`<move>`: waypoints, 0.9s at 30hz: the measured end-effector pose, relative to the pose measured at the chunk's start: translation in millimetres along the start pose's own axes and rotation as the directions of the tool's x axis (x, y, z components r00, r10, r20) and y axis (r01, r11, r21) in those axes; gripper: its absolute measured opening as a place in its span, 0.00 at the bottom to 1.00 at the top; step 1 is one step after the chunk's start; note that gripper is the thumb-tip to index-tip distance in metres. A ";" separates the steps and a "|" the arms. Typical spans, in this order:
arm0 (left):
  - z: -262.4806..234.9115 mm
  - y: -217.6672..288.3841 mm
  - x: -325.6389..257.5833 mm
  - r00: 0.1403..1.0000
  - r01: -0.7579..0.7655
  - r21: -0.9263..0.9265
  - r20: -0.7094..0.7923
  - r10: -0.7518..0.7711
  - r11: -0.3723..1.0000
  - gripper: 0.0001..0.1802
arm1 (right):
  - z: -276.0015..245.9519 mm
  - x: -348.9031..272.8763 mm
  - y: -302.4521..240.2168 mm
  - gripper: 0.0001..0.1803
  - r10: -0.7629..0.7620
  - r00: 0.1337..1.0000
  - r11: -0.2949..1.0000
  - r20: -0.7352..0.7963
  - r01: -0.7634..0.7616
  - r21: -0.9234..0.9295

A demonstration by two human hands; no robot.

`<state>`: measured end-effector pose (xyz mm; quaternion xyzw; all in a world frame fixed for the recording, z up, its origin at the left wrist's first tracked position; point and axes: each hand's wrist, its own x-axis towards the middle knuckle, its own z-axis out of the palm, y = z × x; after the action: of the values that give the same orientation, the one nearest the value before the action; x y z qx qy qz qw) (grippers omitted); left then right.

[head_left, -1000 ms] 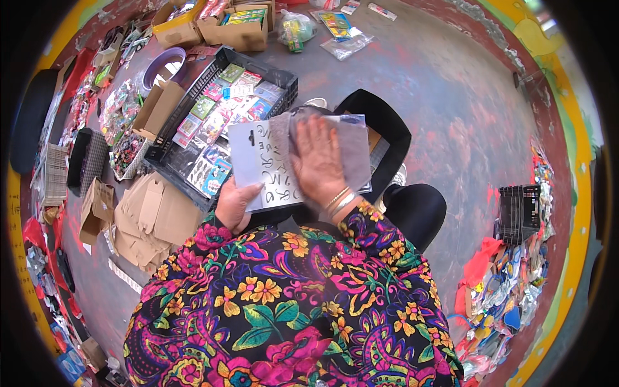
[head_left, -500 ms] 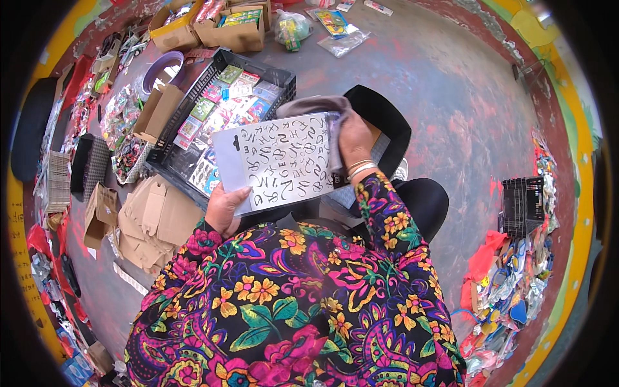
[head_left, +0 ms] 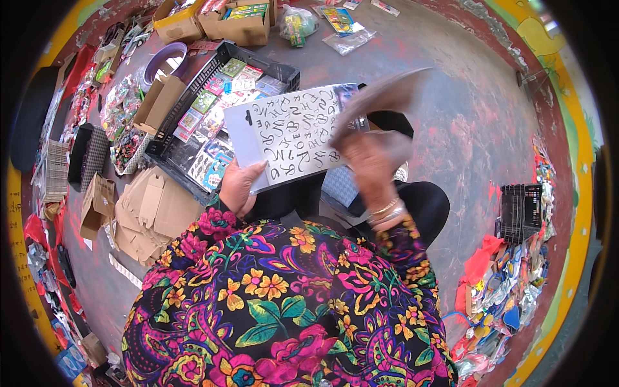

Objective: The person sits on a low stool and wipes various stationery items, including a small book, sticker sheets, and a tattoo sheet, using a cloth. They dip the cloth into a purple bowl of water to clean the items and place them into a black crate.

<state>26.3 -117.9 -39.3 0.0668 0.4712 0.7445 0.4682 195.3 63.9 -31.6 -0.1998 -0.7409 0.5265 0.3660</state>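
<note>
- The left hand (head_left: 240, 187) pinches the near left corner of a white sticker sheet (head_left: 290, 132) covered in black curly letter shapes, thumb on top and fingers closed under it; the sheet sits at the middle of the view, tilted over the lap
- The right hand (head_left: 371, 161) is closed on a clear plastic sleeve (head_left: 380, 100) at the sheet's right edge; the sleeve is blurred, so exactly how the fingers pinch it I cannot tell
- Just beyond the sheet, to the far left, lies a black crate (head_left: 193, 97) filled with small coloured packs, with flattened cardboard boxes (head_left: 151, 209) near left of it
- To do this step well, I judge the left hand should keep the sheet flat and firm at its corner while the right holds the sleeve's mouth open and square to the sheet's edge, so the corners do not catch or bend
- Half a second ago the right hand gripped the sheet's far right corner and the sleeve lay tucked behind it; now the sleeve has swung up and out to the right, clear of the sheet
- A full second ago the right palm lay flat on top of the sheet, pressing it down; the left hand's hold has stayed the same throughout
</note>
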 end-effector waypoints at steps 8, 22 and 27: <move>-1.2 4.0 3.4 0.998 0.049 0.003 -0.029 -0.049 0.999 0.21 | 54.7 -6.1 2.1 0.25 -0.075 0.871 0.638 0.486 0.416 -0.648; -3.6 14.9 4.8 0.998 0.056 -0.011 -0.019 -0.056 0.998 0.23 | -30.8 7.5 167.6 0.12 0.679 0.654 0.729 -0.334 -0.545 0.415; -0.2 44.9 3.4 0.907 -0.413 0.337 0.241 0.346 0.846 0.12 | -104.6 24.9 83.7 0.14 0.674 0.635 0.550 -0.378 -0.089 0.830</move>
<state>-4.2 -120.7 -6.3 0.3119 0.5418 0.7083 0.3278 250.3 177.8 -82.3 -0.3733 -0.2030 0.7440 0.5157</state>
